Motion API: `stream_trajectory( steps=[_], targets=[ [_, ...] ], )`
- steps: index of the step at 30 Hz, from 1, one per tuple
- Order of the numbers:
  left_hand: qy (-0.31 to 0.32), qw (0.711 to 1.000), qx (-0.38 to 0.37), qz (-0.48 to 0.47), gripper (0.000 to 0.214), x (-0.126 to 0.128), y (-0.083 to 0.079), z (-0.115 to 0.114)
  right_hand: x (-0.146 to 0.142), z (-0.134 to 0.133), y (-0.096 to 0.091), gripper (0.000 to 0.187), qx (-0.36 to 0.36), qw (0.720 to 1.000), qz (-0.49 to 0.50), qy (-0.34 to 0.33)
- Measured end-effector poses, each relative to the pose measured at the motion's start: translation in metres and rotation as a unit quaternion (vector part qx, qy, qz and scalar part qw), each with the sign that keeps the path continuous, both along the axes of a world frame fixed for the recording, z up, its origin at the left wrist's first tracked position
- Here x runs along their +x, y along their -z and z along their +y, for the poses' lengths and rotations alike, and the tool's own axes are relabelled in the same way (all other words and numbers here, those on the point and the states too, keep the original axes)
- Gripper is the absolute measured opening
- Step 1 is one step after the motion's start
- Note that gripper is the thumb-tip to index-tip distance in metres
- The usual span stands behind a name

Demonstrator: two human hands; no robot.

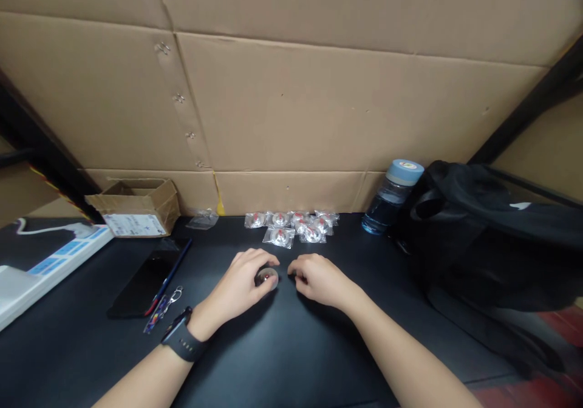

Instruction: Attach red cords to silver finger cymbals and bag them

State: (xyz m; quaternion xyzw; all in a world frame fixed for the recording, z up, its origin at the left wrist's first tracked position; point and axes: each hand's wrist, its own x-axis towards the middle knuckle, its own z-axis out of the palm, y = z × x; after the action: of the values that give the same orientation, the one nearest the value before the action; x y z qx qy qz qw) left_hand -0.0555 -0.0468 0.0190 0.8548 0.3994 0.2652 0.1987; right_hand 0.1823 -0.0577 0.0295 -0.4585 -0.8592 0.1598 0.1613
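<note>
My left hand, with a black watch on its wrist, is curled round a small round clear disc with a shiny, reddish middle. The thumb lies across the disc's near side, and the forefinger arches over it. Just to the right, apart from the disc, my right hand is closed, its fingers bent down towards the thumb. Whatever its fingertips hold, if anything, is hidden. Beyond both hands, several small round silvery pieces with red marks lie in clear plastic bags on the black tabletop.
At left are a phone, a keychain, a white power strip, a small open cardboard box and a crumpled clear bag. A water bottle leans by a black backpack at right. A cardboard wall closes the back.
</note>
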Motion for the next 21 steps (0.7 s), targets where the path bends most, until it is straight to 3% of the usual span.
stream_trajectory(
  steps=[4, 9, 17, 21],
  targets=[
    [0.003, 0.999, 0.000, -0.035, 0.011, 0.006, -0.004, -0.007, -0.011, -0.003, -0.007, 0.028, 0.017, 0.991, 0.131, 0.017],
    [-0.009, 0.998, -0.036, -0.045, 0.015, 0.009, -0.005, -0.012, -0.021, -0.009, -0.011, 0.018, -0.015, 0.966, 0.255, 0.048],
    [-0.017, 0.998, -0.031, -0.044, 0.012, 0.010, -0.003, -0.012, -0.026, -0.007, 0.005, 0.010, -0.125, 0.913, 0.382, 0.071],
    [-0.013, 0.999, -0.020, -0.048, 0.010, 0.010, -0.002, -0.009, -0.027, -0.005, 0.006, 0.011, -0.148, 0.910, 0.382, 0.065]
  ],
)
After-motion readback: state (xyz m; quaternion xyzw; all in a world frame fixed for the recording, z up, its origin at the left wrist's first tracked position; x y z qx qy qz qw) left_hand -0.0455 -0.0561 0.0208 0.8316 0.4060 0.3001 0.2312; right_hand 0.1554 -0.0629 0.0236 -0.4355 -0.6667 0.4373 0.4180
